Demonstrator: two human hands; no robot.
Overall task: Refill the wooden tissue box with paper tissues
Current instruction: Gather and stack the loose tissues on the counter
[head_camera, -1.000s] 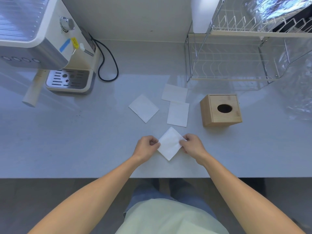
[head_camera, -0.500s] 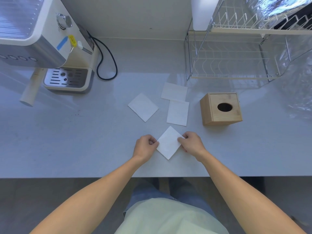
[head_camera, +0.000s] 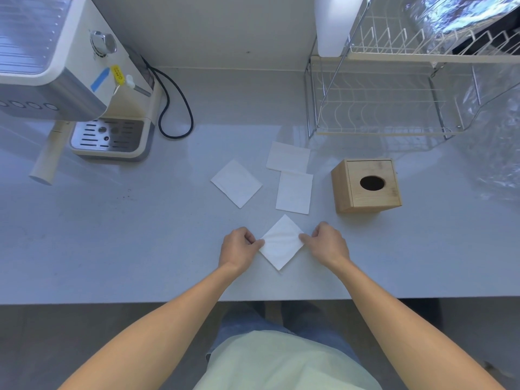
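Your left hand (head_camera: 239, 249) and right hand (head_camera: 326, 243) each pinch an opposite corner of the folded white tissue (head_camera: 282, 242) lying diamond-wise on the counter (head_camera: 112, 235), fingertips tucked from view, knuckles curled, with the wooden tissue box (head_camera: 367, 184) beyond your right hand.

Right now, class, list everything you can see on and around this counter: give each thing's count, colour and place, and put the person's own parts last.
tissue box: one, wooden, right of centre, oval hole on top
loose tissues: three, white, flat mid-counter
held tissue: one, white, near edge, pinched at its side corners
coffee machine: one, cream and silver, far left
power cord: one, black, beside the machine
dish rack: one, wire, far right
counter: one, pale grey
left hand: one, fingers on tissue's left corner
right hand: one, fingers on right corner
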